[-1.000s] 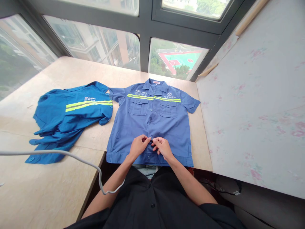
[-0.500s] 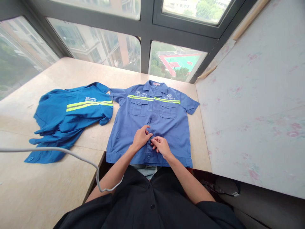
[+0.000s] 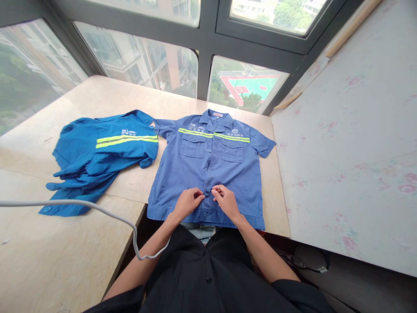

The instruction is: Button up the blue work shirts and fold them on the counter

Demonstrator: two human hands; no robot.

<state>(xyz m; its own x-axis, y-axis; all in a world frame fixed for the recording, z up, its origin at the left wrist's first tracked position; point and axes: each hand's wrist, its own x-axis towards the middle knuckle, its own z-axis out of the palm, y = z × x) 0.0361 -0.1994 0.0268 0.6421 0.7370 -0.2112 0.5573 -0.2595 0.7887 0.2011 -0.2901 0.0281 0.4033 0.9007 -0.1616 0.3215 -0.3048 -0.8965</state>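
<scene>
In the head view, a blue short-sleeved shirt (image 3: 182, 174) is laid flat, front up, on a pale tabletop (image 3: 273, 195). A lower front button (image 3: 209, 189) is flanked by the left hand (image 3: 189, 202) and the right hand (image 3: 226, 202). On each, thumb and forefinger are held close together; whether cloth is pinched cannot be told. A brighter blue garment (image 3: 84, 161) is bunched at the left, behind a grey cable (image 3: 97, 208).
</scene>
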